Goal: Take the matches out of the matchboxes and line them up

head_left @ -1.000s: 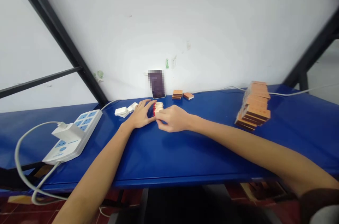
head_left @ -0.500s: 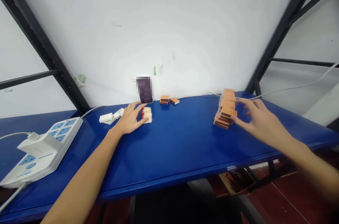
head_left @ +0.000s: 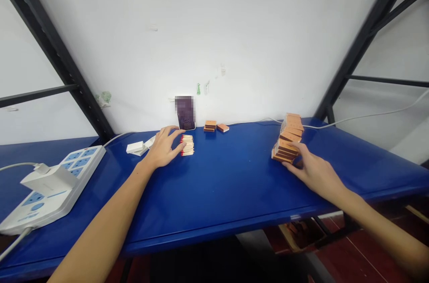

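My left hand (head_left: 165,148) rests on the blue table with thumb and fingers apart. Between them lies a bundle of matches (head_left: 188,145) with red heads, side by side, the heads toward the palm. At the right, my right hand (head_left: 313,169) has its thumb low and a forefinger on top at the near end of the stacked orange-brown matchboxes (head_left: 284,147), closed on a matchbox there. Several matchboxes form a leaning row of stacks behind its fingers. Part of the gripped box is hidden by the hand.
Small white trays (head_left: 136,147) lie left of my left hand. More matchboxes (head_left: 210,125) sit near the wall, one (head_left: 223,128) apart. A phone (head_left: 186,115) leans on the wall. A white power strip (head_left: 72,185) with an adapter is at the left. Cables run along the back.
My right hand has moved left and nearer the front, from beside the matchbox stacks onto their near end, its fingers closing there. My left hand stays around the matches.
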{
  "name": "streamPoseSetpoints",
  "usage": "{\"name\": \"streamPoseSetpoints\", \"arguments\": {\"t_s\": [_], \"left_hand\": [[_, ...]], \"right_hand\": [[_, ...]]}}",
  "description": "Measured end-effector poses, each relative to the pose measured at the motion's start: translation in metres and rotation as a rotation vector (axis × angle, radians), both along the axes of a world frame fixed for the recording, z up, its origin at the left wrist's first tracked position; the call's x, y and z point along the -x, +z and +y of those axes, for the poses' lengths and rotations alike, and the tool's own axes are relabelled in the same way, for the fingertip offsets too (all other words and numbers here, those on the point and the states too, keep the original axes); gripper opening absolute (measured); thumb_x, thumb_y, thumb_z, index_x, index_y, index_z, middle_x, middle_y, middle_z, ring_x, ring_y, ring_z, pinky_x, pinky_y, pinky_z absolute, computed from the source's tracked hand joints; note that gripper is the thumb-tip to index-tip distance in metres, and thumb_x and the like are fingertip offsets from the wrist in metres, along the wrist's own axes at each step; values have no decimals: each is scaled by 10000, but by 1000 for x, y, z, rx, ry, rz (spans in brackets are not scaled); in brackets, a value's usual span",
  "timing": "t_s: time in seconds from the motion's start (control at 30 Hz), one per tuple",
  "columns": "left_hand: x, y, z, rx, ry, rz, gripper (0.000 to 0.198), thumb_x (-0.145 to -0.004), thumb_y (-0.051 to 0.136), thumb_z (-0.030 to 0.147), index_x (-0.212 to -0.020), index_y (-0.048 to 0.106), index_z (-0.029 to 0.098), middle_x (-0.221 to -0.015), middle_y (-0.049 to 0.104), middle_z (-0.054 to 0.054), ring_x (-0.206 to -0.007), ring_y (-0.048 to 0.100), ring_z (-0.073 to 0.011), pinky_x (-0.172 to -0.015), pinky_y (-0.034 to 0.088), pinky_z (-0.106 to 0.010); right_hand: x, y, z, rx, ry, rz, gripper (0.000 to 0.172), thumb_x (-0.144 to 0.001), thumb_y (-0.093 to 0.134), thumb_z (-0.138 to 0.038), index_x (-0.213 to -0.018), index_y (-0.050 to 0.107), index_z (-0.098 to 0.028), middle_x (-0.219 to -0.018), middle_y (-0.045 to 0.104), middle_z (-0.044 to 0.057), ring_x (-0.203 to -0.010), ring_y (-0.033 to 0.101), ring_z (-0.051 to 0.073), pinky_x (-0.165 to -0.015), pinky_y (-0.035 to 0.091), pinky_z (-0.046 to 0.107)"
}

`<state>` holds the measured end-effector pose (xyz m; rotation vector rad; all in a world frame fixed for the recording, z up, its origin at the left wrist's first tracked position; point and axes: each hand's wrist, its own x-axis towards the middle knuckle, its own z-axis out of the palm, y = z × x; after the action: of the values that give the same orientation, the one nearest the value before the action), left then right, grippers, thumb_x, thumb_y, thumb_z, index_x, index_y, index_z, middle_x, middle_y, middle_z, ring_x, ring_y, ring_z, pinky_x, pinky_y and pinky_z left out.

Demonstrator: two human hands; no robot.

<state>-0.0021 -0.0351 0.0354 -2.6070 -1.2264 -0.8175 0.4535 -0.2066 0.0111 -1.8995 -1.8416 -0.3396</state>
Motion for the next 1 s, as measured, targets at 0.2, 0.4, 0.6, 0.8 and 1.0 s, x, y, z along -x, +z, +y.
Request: {"name": "streamPoseSetpoints", "arguments": {"t_s": [0.2, 0.4, 0.6, 0.8, 1.0], "left_hand": [[-1, -1, 1, 11, -14, -1, 448, -995, 457, 503, -1331, 593, 240, -1363, 538, -115, -1280, 483, -305, -1108, 396, -517], [-1, -2, 2, 12, -18, -1, 421, -992, 456, 491, -1294, 620, 247, -1358, 542, -113, -1280, 486, -314, -1104, 402, -533], [-3, 0, 0, -7, -30, -1, 440, -996, 448, 499, -1284, 633, 223, -1348, 540, -127, -1285, 484, -321, -1097, 402, -531], [-5, 1, 0, -2, -33, -1, 435, -997, 433, 514, -1256, 644, 236, -1330, 557, -118, -1257, 500, -319, -1080, 416, -533], [-3, -1, 2, -26, -44, -33, 400, -998, 435, 482, -1236, 650, 243, -1317, 564, -114, -1268, 500, -315, -1091, 415, -530]], "right_hand": [[30, -7, -1, 5, 113, -35, 450, -955, 491, -422, -1369, 485, -246, -989, 756, 85, -831, 736, 286, -681, 552, 372], [35, -3, 0, 41, 205, 68, 498, -928, 526, -420, -1394, 471, -251, -948, 735, 49, -782, 713, 249, -697, 560, 358], [27, 8, -8, -98, 148, 125, 427, -936, 505, -376, -1334, 525, -222, -821, 691, 26, -635, 644, 200, -635, 521, 324], [8, 12, -12, -110, 70, -3, 267, -936, 487, -386, -1076, 652, -229, -790, 664, 40, -649, 623, 210, -641, 480, 350], [6, 11, -10, -169, -20, 39, 384, -919, 522, -427, -1227, 590, -208, -775, 613, 33, -645, 595, 211, -626, 470, 347]]}}
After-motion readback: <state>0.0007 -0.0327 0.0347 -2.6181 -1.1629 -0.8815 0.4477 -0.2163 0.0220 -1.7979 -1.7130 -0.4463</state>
